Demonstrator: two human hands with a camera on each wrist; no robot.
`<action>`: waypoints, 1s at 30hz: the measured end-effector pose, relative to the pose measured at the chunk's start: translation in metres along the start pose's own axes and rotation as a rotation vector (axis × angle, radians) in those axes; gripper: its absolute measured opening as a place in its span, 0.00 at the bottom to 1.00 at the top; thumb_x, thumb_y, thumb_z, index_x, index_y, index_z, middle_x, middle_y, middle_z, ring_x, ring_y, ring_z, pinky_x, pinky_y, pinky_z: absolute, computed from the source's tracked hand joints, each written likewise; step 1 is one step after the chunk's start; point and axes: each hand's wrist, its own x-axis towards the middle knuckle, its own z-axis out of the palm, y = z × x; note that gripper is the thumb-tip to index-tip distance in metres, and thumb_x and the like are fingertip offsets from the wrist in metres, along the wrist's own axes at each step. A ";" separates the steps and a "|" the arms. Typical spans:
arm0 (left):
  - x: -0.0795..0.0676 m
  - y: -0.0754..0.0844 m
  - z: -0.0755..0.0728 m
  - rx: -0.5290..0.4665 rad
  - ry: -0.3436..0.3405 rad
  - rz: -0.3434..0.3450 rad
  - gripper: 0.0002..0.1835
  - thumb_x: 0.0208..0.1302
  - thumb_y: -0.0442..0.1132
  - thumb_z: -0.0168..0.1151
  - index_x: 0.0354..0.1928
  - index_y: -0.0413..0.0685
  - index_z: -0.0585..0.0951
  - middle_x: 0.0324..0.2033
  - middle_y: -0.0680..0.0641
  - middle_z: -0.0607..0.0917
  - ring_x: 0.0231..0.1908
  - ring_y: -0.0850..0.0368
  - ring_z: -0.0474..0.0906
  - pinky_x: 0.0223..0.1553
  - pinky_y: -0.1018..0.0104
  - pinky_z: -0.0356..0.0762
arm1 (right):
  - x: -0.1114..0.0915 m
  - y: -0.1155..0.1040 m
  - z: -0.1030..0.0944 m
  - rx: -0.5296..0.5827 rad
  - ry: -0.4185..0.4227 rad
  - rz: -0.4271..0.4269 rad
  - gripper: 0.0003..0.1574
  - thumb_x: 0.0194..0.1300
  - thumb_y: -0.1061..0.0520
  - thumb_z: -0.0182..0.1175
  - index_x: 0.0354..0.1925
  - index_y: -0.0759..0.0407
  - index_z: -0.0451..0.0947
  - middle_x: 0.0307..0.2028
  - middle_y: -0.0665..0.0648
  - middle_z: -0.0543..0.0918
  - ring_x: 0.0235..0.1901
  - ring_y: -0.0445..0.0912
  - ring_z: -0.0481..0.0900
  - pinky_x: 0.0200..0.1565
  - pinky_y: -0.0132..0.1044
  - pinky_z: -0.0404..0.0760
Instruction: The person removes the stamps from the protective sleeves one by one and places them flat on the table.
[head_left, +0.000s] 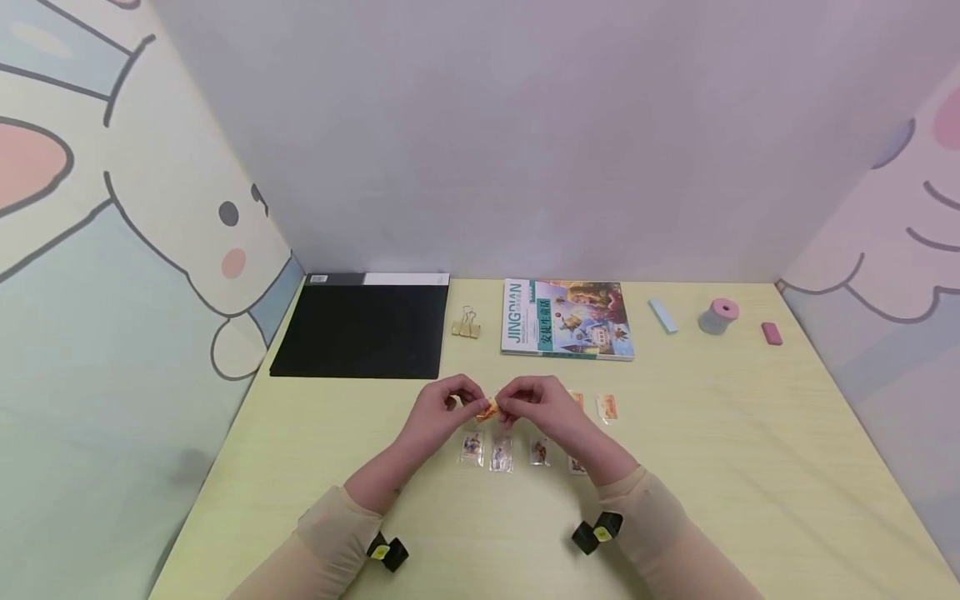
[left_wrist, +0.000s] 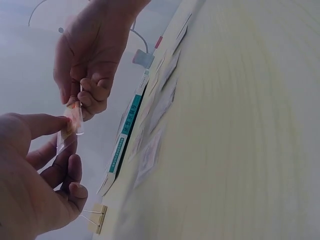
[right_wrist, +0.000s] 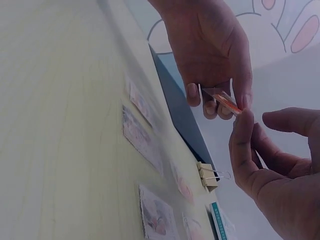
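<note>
A small clear packet with an orange-red print (head_left: 487,409) is held above the table between both hands. My left hand (head_left: 452,407) pinches one end of it between thumb and fingers. At the other end are the curled fingers of my right hand (head_left: 542,406); its thumb stands apart from the index fingertip in the right wrist view. Below the hands lie several similar flat packets, among them a packet with a dark picture (head_left: 472,447), a paler packet (head_left: 502,455) and an orange packet (head_left: 607,407). My right forearm partly covers another packet (head_left: 577,467).
Behind the hands lie a black folder (head_left: 360,332), a gold binder clip (head_left: 467,328) and a colourful book (head_left: 567,320). Farther right are a light blue bar (head_left: 663,316), a pink-topped cylinder (head_left: 717,317) and a small pink block (head_left: 772,333). Walls rise at the back and sides.
</note>
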 end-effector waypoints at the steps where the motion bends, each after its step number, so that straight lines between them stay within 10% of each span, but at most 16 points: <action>1: 0.000 0.000 0.000 0.001 0.005 -0.003 0.07 0.55 0.47 0.67 0.33 0.56 0.82 0.31 0.55 0.82 0.34 0.55 0.72 0.34 0.64 0.66 | 0.001 0.001 0.001 -0.018 0.002 0.001 0.12 0.62 0.53 0.61 0.40 0.59 0.81 0.33 0.65 0.83 0.31 0.53 0.82 0.42 0.44 0.79; 9: -0.001 0.001 -0.004 0.042 -0.001 0.022 0.05 0.55 0.51 0.67 0.31 0.63 0.81 0.28 0.59 0.82 0.32 0.59 0.72 0.33 0.68 0.65 | 0.012 0.006 0.005 -0.165 0.058 0.009 0.08 0.60 0.52 0.64 0.34 0.54 0.80 0.33 0.62 0.83 0.31 0.59 0.80 0.37 0.53 0.78; 18: -0.001 -0.005 -0.010 0.099 -0.014 0.033 0.03 0.56 0.47 0.67 0.29 0.61 0.82 0.24 0.59 0.83 0.30 0.60 0.76 0.33 0.66 0.66 | 0.020 -0.001 -0.002 -0.124 0.131 0.034 0.14 0.55 0.46 0.67 0.30 0.54 0.80 0.26 0.59 0.79 0.20 0.50 0.71 0.23 0.40 0.72; 23: 0.000 -0.009 -0.008 0.133 0.092 -0.054 0.02 0.58 0.42 0.65 0.29 0.56 0.83 0.24 0.57 0.82 0.29 0.59 0.75 0.33 0.66 0.70 | 0.033 -0.006 -0.007 -0.102 0.189 0.122 0.12 0.57 0.45 0.65 0.32 0.51 0.81 0.25 0.65 0.76 0.15 0.46 0.64 0.18 0.35 0.62; 30: 0.006 -0.019 -0.004 0.249 0.202 -0.150 0.04 0.54 0.42 0.67 0.24 0.56 0.84 0.20 0.58 0.81 0.24 0.62 0.74 0.30 0.66 0.71 | 0.066 -0.008 -0.002 -0.244 0.160 0.244 0.10 0.57 0.49 0.65 0.32 0.53 0.83 0.30 0.57 0.85 0.19 0.45 0.75 0.26 0.39 0.76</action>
